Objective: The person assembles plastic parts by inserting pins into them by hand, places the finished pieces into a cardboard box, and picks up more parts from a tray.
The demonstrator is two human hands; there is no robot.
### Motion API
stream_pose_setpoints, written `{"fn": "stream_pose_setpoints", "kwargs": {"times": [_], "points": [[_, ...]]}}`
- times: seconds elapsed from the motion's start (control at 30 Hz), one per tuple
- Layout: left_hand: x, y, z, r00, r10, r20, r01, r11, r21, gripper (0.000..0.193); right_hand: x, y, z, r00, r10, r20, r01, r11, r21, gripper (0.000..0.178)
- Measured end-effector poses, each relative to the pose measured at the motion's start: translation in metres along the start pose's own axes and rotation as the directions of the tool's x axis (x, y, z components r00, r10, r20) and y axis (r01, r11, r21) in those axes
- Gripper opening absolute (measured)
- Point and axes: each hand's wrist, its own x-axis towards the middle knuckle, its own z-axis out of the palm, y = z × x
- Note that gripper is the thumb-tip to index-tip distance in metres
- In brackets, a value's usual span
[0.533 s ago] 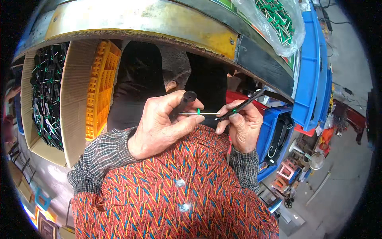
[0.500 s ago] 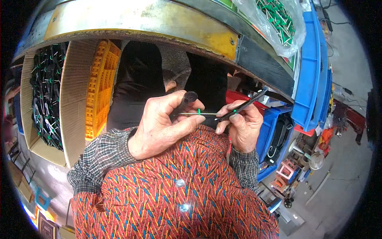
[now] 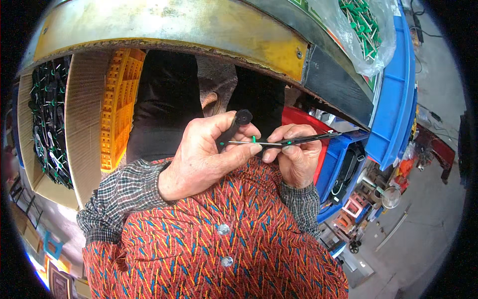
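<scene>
Joining-up work looks to be in hand between two black pieces and a pin, all held in the air just on the person's side of the tabletop (image 3: 174, 22). The left hand (image 3: 199, 162) curls around a black cylinder (image 3: 243, 117), whose round end points up toward the tabletop, its thumb tip and fingers pinched together near a green collar (image 3: 254, 139). Through that collar runs a thin metal pin (image 3: 238, 142), roughly in line with the tabletop's front edge. The right hand (image 3: 298, 159) pinches a slim black part (image 3: 313, 138) between thumb and fingers; its inner end meets the pin — I cannot tell whether the pin enters it or only lies against it.

As I judge it, this is a lining-up step, and the next move calls for keeping pin and slim part in one straight line, with a light push rather than a twist, so the collar does not slip.

Below the tabletop's left end stands a cardboard box (image 3: 89, 114) of black pieces (image 3: 50, 114) with green bits, an orange crate (image 3: 122, 104) beside it. At the tabletop's right end sits a clear bag (image 3: 386, 47) of green-topped pins (image 3: 363, 30) — and, below that end, a blue bin (image 3: 329, 167).
</scene>
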Motion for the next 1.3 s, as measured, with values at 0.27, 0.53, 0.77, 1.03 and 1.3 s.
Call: {"fn": "stream_pose_setpoints", "kwargs": {"times": [0.27, 0.53, 0.77, 1.03, 1.3], "points": [[0.005, 0.002, -0.004, 0.995, -0.102, -0.002, 0.102, 0.995, -0.012, 0.014, 0.004, 0.010, -0.004, 1.000, 0.011, -0.007, -0.011, 1.000, -0.011, 0.023], [0.010, -0.003, -0.001, 0.999, 0.030, -0.016, -0.029, 0.998, 0.064, 0.014, 0.007, 0.012, 0.000, 1.000, -0.008, 0.002, 0.008, 0.989, -0.149, 0.019], [0.009, -0.002, 0.000, 0.985, 0.166, -0.045, -0.149, 0.955, 0.256, 0.016, 0.005, 0.018, -0.009, 0.997, -0.077, 0.009, 0.076, 0.956, -0.283, 0.017], [0.010, -0.010, -0.001, 0.977, 0.196, -0.079, -0.161, 0.933, 0.321, 0.016, 0.007, 0.017, -0.004, 0.999, -0.032, -0.019, 0.029, 0.990, -0.139, 0.020], [0.010, -0.009, -0.002, 0.976, 0.204, -0.076, -0.161, 0.911, 0.379, 0.017, 0.008, 0.016, -0.002, 0.997, -0.072, -0.016, 0.065, 0.966, -0.250, 0.018]]}}
